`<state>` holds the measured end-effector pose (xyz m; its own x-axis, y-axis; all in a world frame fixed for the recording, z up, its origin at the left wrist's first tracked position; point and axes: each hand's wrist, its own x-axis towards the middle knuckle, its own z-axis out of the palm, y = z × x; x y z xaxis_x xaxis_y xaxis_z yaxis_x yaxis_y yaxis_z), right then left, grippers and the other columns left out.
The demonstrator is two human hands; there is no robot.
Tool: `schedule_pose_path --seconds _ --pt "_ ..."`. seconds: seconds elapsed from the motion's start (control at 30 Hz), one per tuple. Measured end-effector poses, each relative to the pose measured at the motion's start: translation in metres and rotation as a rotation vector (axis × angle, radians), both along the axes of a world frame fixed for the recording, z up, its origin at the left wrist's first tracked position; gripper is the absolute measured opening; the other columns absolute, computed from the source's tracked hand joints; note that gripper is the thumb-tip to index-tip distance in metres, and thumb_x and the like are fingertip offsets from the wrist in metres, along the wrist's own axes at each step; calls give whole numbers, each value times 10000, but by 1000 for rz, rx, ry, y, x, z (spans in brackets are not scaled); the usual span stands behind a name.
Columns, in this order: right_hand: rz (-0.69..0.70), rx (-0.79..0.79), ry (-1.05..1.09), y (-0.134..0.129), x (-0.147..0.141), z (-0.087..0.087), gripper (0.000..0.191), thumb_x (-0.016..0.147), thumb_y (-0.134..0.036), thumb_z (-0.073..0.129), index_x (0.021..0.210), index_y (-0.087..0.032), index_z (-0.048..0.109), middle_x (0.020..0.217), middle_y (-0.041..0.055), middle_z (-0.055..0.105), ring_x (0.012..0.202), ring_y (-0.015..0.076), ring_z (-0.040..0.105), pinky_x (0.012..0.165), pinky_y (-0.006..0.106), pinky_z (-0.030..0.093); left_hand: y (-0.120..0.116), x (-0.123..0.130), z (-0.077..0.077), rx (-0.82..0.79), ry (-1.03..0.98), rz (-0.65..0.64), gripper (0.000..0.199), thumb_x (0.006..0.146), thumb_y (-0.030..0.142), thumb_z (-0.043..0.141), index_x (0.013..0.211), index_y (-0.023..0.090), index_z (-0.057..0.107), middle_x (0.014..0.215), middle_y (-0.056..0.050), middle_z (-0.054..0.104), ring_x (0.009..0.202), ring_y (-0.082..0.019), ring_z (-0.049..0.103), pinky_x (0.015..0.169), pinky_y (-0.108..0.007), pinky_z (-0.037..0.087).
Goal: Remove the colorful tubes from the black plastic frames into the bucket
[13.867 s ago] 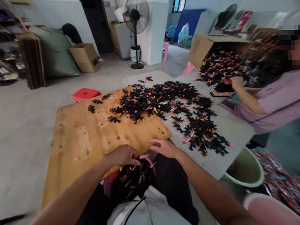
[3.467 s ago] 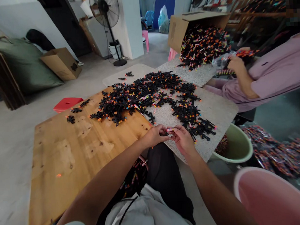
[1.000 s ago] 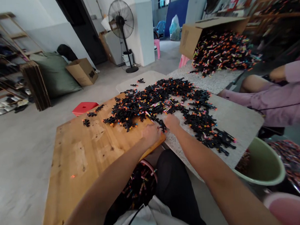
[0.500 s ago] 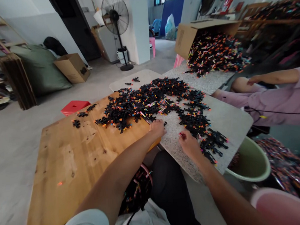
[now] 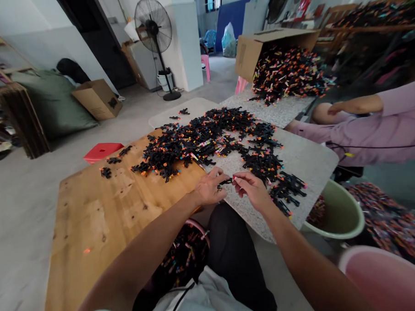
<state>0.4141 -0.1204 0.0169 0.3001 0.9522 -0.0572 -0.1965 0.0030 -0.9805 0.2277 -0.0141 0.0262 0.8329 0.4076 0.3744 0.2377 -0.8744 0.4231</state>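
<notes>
My left hand (image 5: 210,187) is closed on a small black toy gun (image 5: 225,181), over the seam between the wooden and speckled tabletops. At the gun's right end my right hand (image 5: 252,189) pinches a small red piece (image 5: 234,177), and the two hands almost meet there. Just beyond them spreads a heap of black toy guns (image 5: 169,150) with orange, yellow and blue bits. More toy guns (image 5: 287,184) lie on the speckled top to the right of my right hand.
A wooden table (image 5: 105,265) extends left, joined to a speckled table (image 5: 304,156). Beneath is a tub of coloured pieces (image 5: 184,257). A green basin (image 5: 347,213) and a pink basin (image 5: 388,276) stand right. A seated person (image 5: 381,134) is beyond. An overflowing carton (image 5: 247,57) lies at the back.
My left hand has drawn back from the heap's edge, now with a toy gun in it. My right hand has moved left with the red piece to meet it.
</notes>
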Motion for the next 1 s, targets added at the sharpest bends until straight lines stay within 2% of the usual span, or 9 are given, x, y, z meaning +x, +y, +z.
schedule_pose_path --seconds 0.1,0.2,0.4,0.57,0.63,0.77,0.9,1.0 --pt "24 6 49 -3 -11 9 361 792 -499 789 977 -193 741 748 13 678 572 132 576 455 249 432 -6 -6 7 83 -15 15 389 966 463 601 1256 221 695 1092 -88 588 928 -200 625 833 -334 552" --pt "34 1 67 -5 -17 15 377 767 -502 808 967 -188 746 731 11 676 562 132 572 457 254 438 -9 -11 12 147 -15 22 423 1031 528 505 1254 236 715 1036 -80 596 857 -170 611 786 -295 531" --pt "70 16 18 -6 -20 16 326 819 -497 770 900 -181 749 684 7 663 512 122 548 458 255 425 -17 -23 22 219 76 51 464 1053 548 435 1213 229 731 1041 -89 606 874 -176 603 786 -293 515" --pt "130 -18 -204 -13 -20 16 344 870 -524 699 814 -187 737 631 2 639 492 130 527 458 260 422 -21 -29 30 199 129 67 482 1068 546 383 1197 238 731 1067 -94 616 920 -185 608 792 -295 510" --pt "155 -23 -261 -15 -17 19 337 879 -513 692 790 -189 727 612 -5 624 489 126 519 463 256 419 -21 -30 35 191 128 76 491 1068 551 375 1175 240 740 1072 -96 619 928 -189 611 784 -294 506" --pt "3 60 -178 -13 -9 32 307 877 -493 705 878 -188 738 626 -12 623 482 123 516 453 254 411 -23 -30 44 215 148 45 483 1064 560 379 1180 255 734 1087 -92 619 936 -189 608 786 -288 497" --pt "106 69 -274 -10 -8 43 331 897 -504 692 872 -179 746 640 4 642 502 130 543 480 265 442 -25 -27 52 234 149 48 475 1064 557 385 1211 254 720 1099 -91 609 940 -189 605 801 -289 495" --pt "108 66 -291 -11 -14 42 355 911 -520 669 857 -178 746 611 -2 623 492 129 531 473 265 436 -27 -28 53 234 146 57 485 1064 558 376 1202 248 723 1100 -93 607 944 -193 606 794 -289 495"
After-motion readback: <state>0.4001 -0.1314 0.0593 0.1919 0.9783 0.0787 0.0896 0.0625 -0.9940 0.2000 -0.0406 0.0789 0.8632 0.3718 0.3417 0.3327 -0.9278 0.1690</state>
